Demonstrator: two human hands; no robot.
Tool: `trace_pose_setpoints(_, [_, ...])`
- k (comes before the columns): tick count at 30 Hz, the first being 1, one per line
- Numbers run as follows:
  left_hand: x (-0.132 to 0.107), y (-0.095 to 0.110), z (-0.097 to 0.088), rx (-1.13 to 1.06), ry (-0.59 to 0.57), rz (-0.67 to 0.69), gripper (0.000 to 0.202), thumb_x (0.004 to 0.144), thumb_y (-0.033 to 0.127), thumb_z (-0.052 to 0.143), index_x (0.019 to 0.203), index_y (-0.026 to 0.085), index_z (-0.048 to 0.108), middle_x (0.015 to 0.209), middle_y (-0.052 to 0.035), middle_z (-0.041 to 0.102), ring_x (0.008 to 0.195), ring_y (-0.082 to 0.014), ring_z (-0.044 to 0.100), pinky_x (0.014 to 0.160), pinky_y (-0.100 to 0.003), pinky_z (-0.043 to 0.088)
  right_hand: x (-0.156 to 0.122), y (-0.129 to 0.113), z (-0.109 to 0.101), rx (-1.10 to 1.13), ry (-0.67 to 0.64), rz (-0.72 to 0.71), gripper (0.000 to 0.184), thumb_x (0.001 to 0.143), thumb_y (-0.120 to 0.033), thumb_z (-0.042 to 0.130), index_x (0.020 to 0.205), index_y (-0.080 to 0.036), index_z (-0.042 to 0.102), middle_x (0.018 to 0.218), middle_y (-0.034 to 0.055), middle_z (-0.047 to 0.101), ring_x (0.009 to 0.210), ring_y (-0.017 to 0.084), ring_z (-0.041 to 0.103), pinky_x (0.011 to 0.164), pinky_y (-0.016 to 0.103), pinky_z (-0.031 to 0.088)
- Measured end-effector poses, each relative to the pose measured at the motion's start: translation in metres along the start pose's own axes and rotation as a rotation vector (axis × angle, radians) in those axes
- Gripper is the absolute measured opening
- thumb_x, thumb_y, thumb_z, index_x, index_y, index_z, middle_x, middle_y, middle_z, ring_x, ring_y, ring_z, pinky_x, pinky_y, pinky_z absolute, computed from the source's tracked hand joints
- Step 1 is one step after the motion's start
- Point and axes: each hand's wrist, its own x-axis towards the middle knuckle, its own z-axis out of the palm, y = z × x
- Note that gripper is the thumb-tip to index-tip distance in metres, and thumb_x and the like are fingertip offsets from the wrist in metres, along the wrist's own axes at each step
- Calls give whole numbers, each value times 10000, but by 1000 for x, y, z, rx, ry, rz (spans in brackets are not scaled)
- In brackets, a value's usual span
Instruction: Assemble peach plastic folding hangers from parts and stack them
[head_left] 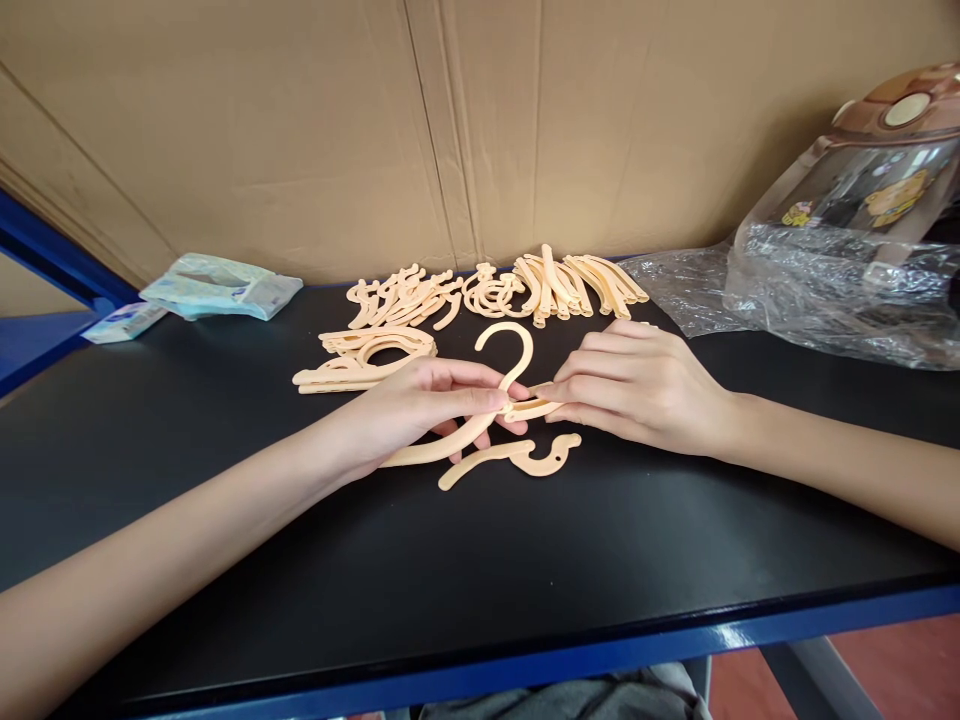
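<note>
My left hand (424,405) is closed on a peach plastic hanger piece with a curved hook (511,352), its arm running down-left under my fingers. My right hand (637,385) pinches a second hanger arm piece (534,407) where it meets the hook piece at the centre. Both hands hover just above the black table (525,560). A loose hanger arm (517,460) lies flat on the table just in front of my hands.
Piles of peach hanger parts lie behind: a stack at left (360,358), hook pieces (420,295) and arms (577,282) along the cardboard wall (300,130). Tissue packs (221,285) sit far left. Crinkled clear plastic (810,290) and a wrapped appliance (885,170) are at right.
</note>
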Motion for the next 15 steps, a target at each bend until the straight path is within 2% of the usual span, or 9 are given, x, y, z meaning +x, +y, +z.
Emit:
trace_pose_setpoints(2, [0,0,0,0,4,10,235,879,330,693,1090,242,747,871,-22,780,663,-88,650,561,-138,504,-1,0,0,-3,-7,-1,250,1001,-313,497,934,-147,673,762,21,693,689,138,554,614,311,331])
trace_pose_setpoints(4, [-1,1,1,8,13,12,234,873,342,696,1072,231,751,746,-3,755,668,-102,653,585,-156,502,-1,1,0,0,-9,-1,252,1005,-320,487,949,-152,668,764,19,690,688,137,550,611,310,327])
trace_pose_setpoints(7, [-2,1,1,42,37,-11,249,865,359,696,1064,219,748,598,30,683,575,-95,603,631,-196,507,-1,1,1,19,-3,-12,249,1004,-315,485,959,-148,664,753,19,681,670,139,536,600,310,322])
trace_pose_setpoints(10, [-2,2,2,68,50,-18,250,860,368,693,1042,207,746,577,36,664,514,-88,551,653,-222,498,0,1,0,43,5,-18,236,995,-303,501,977,-140,671,742,24,677,654,143,530,588,308,324])
trace_pose_setpoints(15, [-2,2,2,108,49,22,236,883,353,661,1049,209,747,518,38,627,631,-116,599,724,-218,461,0,0,-1,67,-5,-22,246,996,-301,494,1000,-137,677,734,26,671,650,149,535,575,302,328])
